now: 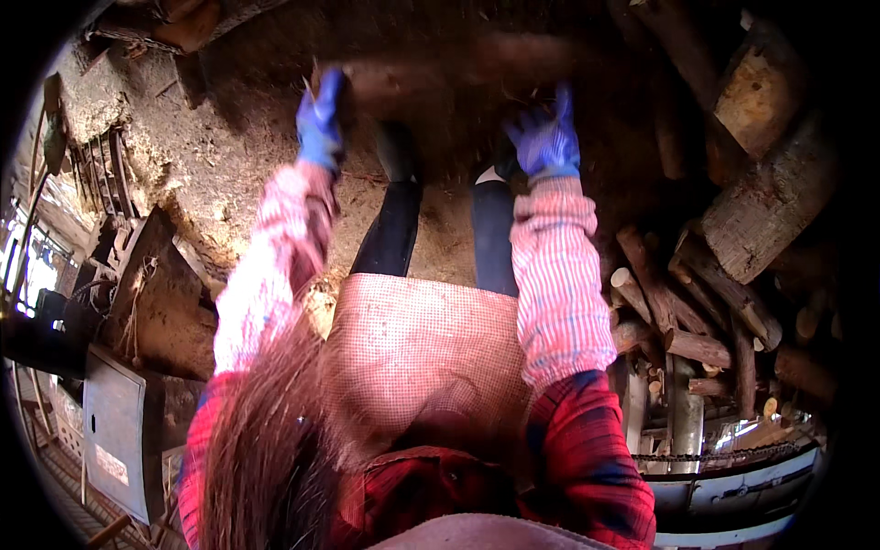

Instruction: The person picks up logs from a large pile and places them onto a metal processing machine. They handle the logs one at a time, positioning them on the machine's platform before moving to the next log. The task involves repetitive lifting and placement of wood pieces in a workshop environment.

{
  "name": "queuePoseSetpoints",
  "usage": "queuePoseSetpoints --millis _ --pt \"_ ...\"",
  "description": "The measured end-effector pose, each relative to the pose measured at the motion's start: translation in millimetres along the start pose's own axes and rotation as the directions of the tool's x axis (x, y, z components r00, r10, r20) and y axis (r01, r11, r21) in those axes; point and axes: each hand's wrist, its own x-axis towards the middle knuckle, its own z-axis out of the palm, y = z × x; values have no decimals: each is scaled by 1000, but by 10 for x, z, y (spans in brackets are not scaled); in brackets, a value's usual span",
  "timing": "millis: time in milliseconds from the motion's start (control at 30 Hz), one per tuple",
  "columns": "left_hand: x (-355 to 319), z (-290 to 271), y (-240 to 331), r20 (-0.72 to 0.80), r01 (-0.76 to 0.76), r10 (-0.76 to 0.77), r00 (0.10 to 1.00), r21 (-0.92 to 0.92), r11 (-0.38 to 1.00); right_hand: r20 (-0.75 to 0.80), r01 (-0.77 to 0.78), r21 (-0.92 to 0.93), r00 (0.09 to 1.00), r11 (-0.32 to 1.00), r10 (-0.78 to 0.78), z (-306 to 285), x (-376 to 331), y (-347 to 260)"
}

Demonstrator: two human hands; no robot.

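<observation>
My left hand and my right hand both wear blue gloves and reach out in front of me, above my dark-trousered legs. Between them, across the top of the view, runs a long brown log, blurred by motion. Each hand is closed around one end of it. My pink checked sleeves, apron and hair fill the lower middle of the picture.
A heap of cut logs lies at the right, with thicker trunks behind it. Sawdust-covered ground spreads ahead. A grey metal box and timber sit at the left; a chain on a metal machine is at lower right.
</observation>
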Motion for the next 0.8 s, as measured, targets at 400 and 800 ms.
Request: queuePoseSetpoints --millis 400,800 --pt "-1897 -8 784 66 -370 364 929 157 916 67 249 457 948 854 -312 576 -1872 -560" --pt "-3418 1697 1357 659 512 -316 683 -124 850 9 800 -27 600 599 -800 850 -4678 -771"
